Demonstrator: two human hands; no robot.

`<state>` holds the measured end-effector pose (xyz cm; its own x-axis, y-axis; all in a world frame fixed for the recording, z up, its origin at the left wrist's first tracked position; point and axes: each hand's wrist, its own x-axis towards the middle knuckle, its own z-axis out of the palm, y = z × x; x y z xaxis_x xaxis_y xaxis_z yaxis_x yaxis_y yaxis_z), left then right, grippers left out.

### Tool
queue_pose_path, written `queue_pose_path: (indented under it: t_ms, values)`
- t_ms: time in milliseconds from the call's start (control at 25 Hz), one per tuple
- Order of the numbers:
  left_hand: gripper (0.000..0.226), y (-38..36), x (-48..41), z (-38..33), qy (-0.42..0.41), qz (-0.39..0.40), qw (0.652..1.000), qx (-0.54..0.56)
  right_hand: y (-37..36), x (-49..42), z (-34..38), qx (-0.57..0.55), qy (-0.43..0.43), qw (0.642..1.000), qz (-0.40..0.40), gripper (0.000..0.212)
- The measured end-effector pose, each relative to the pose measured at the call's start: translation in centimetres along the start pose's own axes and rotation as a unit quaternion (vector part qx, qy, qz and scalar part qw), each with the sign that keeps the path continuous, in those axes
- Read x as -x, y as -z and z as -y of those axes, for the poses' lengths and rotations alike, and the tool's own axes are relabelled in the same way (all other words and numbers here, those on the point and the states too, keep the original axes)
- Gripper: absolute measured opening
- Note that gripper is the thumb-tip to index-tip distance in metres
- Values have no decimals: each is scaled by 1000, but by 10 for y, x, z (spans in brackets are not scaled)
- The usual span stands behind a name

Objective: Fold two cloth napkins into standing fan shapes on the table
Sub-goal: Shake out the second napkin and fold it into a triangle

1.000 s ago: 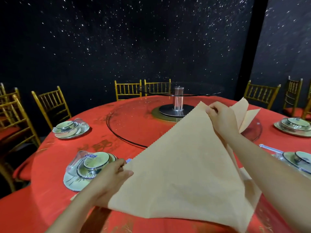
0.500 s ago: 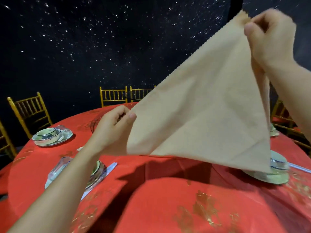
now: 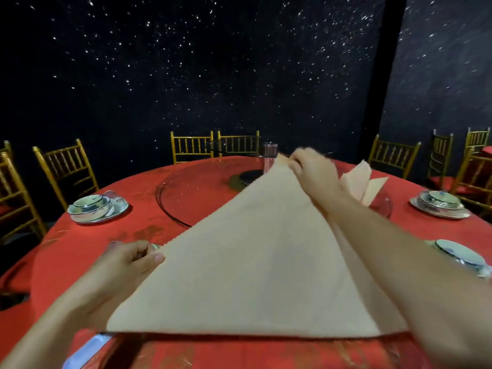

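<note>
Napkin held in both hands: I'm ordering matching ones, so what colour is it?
The napkin is plain beige, no print; the head view shows it best.

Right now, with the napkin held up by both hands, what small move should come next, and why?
Probably lower the beige napkin flat onto the red tablecloth. The left hand and right hand each pinch a corner, it is stretched in the air as a triangle, and no pleats are made yet.
</note>
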<state>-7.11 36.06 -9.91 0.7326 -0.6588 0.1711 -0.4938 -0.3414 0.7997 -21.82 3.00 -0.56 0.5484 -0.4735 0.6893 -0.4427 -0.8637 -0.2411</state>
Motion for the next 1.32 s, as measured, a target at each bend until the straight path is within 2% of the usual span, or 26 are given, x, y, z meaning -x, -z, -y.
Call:
queue_pose_path:
  t_ms: [120,240,280,360,400,440,520,600,640,720,840,920,960,1040,1080,1120,1160,1240,1320]
  values:
    - [34,-9,3,29,20,-65,995,-76,-72,32,2,-42,-43,996,60,21]
    - [29,-13,1,45,37,-43,974,-218,-109,42,8,-67,-56,994,70,26]
    - [24,-12,1,44,20,-44,960,-276,-116,42,9,-70,-61,993,71,27]
    - [11,-22,2,38,-70,-117,902,-411,-128,45,9,-74,-71,992,71,27]
    - [11,-39,9,27,-101,-128,892,-422,-133,47,8,-75,-74,992,73,26]
    - [16,-61,17,12,-136,-123,898,-400,-137,49,7,-75,-78,991,81,26]
    - [28,-113,34,-7,-176,-37,920,-348,-141,50,8,-70,-90,988,106,25]
    - [35,-151,41,-6,-193,43,907,-373,-135,59,16,-62,-79,988,119,34]
    - [34,-160,42,0,-203,58,900,-382,-128,71,23,-78,-67,986,132,40]
    - [30,-163,42,4,-210,25,907,-365,-105,115,40,-124,-17,971,205,46]
    - [24,-164,43,6,-212,-14,924,-319,-70,200,56,-137,72,921,357,55]
    - [29,-164,47,5,-163,20,936,-312,-66,231,50,-70,95,925,362,74]
    - [45,-165,46,4,-133,40,929,-342,-67,238,47,-27,62,923,380,79]
    - [87,-162,48,1,-99,85,927,-352,-65,241,44,22,36,934,355,83]
    - [98,-159,49,-3,-75,117,923,-359,-57,241,42,32,39,927,372,85]
    - [101,-159,48,-5,-71,129,920,-362,-53,240,37,16,42,917,396,91]
    - [101,-159,48,-8,-71,134,919,-363,-53,237,27,1,62,935,351,103]
    - [100,-160,49,-8,-68,139,918,-365,-38,237,-3,18,71,926,369,123]
    - [99,-160,50,-8,-58,146,918,-364,-18,237,-48,63,-6,921,384,139]
